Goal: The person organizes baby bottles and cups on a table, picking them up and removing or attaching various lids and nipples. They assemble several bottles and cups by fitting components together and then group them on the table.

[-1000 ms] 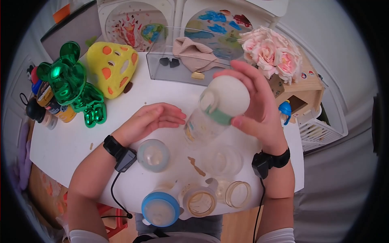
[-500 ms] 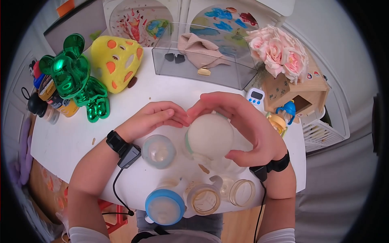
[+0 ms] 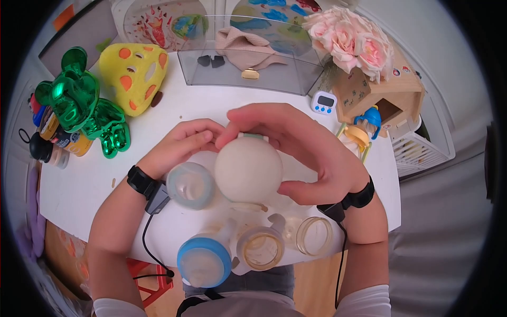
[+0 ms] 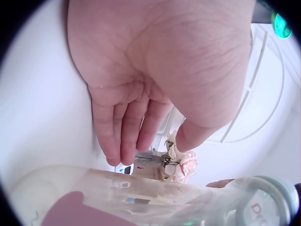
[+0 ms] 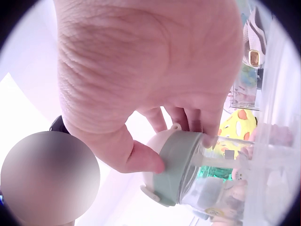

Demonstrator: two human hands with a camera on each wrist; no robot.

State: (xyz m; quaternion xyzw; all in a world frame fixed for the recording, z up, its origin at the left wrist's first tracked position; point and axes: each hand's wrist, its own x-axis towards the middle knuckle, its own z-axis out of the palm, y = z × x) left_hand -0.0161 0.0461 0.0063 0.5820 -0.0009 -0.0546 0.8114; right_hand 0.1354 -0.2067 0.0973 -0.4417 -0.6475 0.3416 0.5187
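Note:
My right hand [image 3: 317, 153] grips a clear water bottle by its green collar [image 5: 178, 162], thumb on one side and fingers on the other. Its white domed lid [image 3: 249, 170] faces the head camera, and the lid hides most of the clear body below. My left hand [image 3: 182, 145] lies palm inward to the left, its fingers extended towards the right fingertips and holding nothing. Just below that hand stands a clear bottle with a pale grey-green cap [image 3: 190, 185]; in the left wrist view its transparent body [image 4: 127, 193] crosses the foreground.
Along the near edge are a blue-ringed baby bottle [image 3: 204, 261] and two uncapped bottles, one amber-rimmed [image 3: 260, 248] and one clear [image 3: 314, 236]. Farther back stand a green shiny bear figure [image 3: 79, 100], yellow plush [image 3: 134, 76], clear box [image 3: 232, 76], timer [image 3: 324, 102] and wooden house [image 3: 380, 100].
My right hand has brought the water bottle down and left from its raised, tilted pose, closer to the left hand and the grey-green-capped bottle. The left hand has stayed nearly in place.

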